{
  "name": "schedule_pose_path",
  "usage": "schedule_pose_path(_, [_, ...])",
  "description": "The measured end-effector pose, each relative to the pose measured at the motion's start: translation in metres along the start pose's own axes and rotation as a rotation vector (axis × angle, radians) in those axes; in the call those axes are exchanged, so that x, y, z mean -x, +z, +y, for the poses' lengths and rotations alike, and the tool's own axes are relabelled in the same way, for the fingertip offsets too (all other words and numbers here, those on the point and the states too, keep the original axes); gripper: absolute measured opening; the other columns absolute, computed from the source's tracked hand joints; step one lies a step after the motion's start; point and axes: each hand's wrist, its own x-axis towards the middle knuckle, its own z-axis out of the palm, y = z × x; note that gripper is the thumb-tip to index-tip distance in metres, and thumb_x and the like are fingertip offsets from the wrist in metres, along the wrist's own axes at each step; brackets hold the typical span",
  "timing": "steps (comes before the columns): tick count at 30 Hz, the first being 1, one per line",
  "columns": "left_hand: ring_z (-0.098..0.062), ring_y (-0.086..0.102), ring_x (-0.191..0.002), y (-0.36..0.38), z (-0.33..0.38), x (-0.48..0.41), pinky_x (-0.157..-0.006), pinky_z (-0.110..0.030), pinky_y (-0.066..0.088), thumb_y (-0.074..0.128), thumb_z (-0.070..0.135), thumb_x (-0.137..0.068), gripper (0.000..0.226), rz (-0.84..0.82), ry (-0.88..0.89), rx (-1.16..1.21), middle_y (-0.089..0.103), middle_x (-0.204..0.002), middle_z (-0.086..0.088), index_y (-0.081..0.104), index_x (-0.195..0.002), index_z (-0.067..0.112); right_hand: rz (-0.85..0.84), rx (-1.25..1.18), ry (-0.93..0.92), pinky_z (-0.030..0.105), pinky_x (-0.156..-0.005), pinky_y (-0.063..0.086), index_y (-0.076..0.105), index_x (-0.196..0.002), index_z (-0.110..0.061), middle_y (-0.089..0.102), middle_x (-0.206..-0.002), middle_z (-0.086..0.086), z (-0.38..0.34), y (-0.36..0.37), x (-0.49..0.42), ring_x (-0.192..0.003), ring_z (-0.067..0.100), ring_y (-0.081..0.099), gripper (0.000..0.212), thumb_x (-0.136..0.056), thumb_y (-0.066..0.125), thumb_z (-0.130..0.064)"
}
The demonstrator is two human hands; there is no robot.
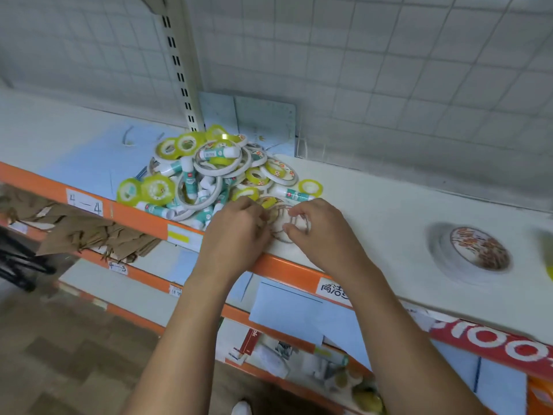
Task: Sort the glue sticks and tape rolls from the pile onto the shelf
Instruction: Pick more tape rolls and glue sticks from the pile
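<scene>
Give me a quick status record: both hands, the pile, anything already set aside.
left hand: pinches white tape roll at its left edge
right hand: fingers curled round same roll
pile: glue sticks and tape rolls mixed, behind hands
set aside: stack of white rolls, patterned top, apart at right
shelf: white top, orange front rail

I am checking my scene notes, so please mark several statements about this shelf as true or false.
The left hand and the right hand both grip a white tape roll at the near edge of the pile. True.
The stack of white tape rolls stands left of the pile. False: it stands right of it.
The shelf's front edge is blue. False: it is orange.
Glue sticks lie among the pile's tape rolls. True.
</scene>
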Motion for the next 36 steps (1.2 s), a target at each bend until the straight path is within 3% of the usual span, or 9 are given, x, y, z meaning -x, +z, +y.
schedule_pose_path(6, [-0.024,0.057,-0.095,-0.005,-0.023,-0.018,-0.066,-0.032,0.045,0.060,0.024,-0.087,0.020,-0.014,0.051,0.058,0.058,-0.105,-0.002,0.068,-0.102,0.014,0.041,-0.021,0.028,0.035,-0.093,0.046,0.067,-0.110,-0.022,0.060,-0.114,-0.002,-0.015,0.012,-0.017,-0.108,0.019,0.056,0.022,-0.089,0.064,-0.025])
schedule_pose_path(10, [-0.030,0.054,-0.101,-0.005,-0.031,-0.028,-0.076,-0.043,0.048,0.058,0.011,-0.086,0.025,-0.037,0.066,0.109,0.055,-0.111,-0.009,0.064,-0.110,0.007,0.064,0.000,-0.029,0.036,-0.094,0.044,0.066,-0.117,-0.022,0.058,-0.114,0.002,-0.026,0.021,-0.027,-0.107,0.024,0.053,0.028,-0.090,0.061,-0.017])
schedule_pose_path(13, [-0.032,0.050,-0.106,-0.002,-0.035,-0.035,-0.082,-0.044,0.046,0.051,0.005,-0.089,0.026,-0.072,0.070,0.086,0.051,-0.117,-0.014,0.058,-0.114,0.002,0.021,0.098,-0.048,0.033,-0.096,0.039,0.063,-0.125,-0.026,0.053,-0.117,0.003,-0.030,0.031,-0.031,-0.106,0.026,0.047,0.035,-0.091,0.062,-0.022])
schedule_pose_path(17, [-0.034,0.046,-0.108,0.007,-0.038,-0.039,-0.084,-0.041,0.043,0.043,0.000,-0.091,0.022,-0.138,0.064,-0.009,0.048,-0.119,-0.017,0.055,-0.110,0.001,0.038,0.063,0.009,0.030,-0.095,0.039,0.068,-0.105,-0.017,0.053,-0.112,0.003,-0.028,0.037,-0.033,-0.106,0.025,0.049,0.025,-0.081,0.073,-0.020])
schedule_pose_path(20, [-0.035,0.044,-0.112,0.013,-0.039,-0.041,-0.086,-0.039,0.039,0.046,0.000,-0.091,0.017,-0.119,0.062,-0.059,0.046,-0.123,-0.018,0.054,-0.106,0.001,0.062,0.027,0.038,0.024,-0.081,0.040,0.061,-0.086,-0.016,0.057,-0.098,0.001,-0.025,0.033,-0.032,-0.095,0.020,0.053,0.019,-0.076,0.078,-0.017])
schedule_pose_path(24, [-0.033,0.045,-0.113,0.020,-0.037,-0.046,-0.091,-0.039,0.040,0.053,0.002,-0.091,0.018,-0.079,0.063,0.001,0.050,-0.120,-0.016,0.057,-0.108,0.005,0.082,0.005,0.069,0.009,-0.069,0.035,0.061,-0.081,-0.017,0.059,-0.087,-0.004,-0.020,0.024,-0.024,-0.084,0.015,0.055,0.019,-0.074,0.078,-0.014])
schedule_pose_path(29, [-0.033,0.050,-0.104,0.021,-0.023,-0.049,-0.082,-0.038,0.041,0.060,0.012,-0.088,0.013,-0.091,0.103,0.090,0.056,-0.106,-0.014,0.059,-0.100,0.007,0.113,0.040,0.078,0.030,-0.090,0.041,0.061,-0.104,-0.020,0.058,-0.109,0.000,-0.014,0.008,-0.010,-0.101,0.021,0.054,0.031,-0.077,0.078,-0.018])
schedule_pose_path(33, [-0.027,0.048,-0.108,0.021,0.014,-0.054,-0.077,-0.030,0.035,0.067,0.025,-0.081,0.038,-0.091,0.126,0.357,0.056,-0.112,-0.009,0.053,-0.114,0.013,0.203,0.075,0.107,0.026,-0.092,0.039,0.062,-0.106,-0.016,0.057,-0.108,-0.002,0.001,-0.024,0.013,-0.102,0.020,0.055,0.031,-0.078,0.076,-0.014])
schedule_pose_path(36, [-0.023,0.044,-0.123,0.032,0.052,-0.053,-0.091,-0.032,0.039,0.067,0.026,-0.080,0.064,-0.172,0.197,0.439,0.047,-0.132,-0.006,0.042,-0.138,0.014,0.272,0.086,0.178,0.023,-0.089,0.038,0.063,-0.106,-0.015,0.059,-0.108,-0.001,0.018,-0.051,0.036,-0.100,0.017,0.054,0.029,-0.079,0.075,-0.014])
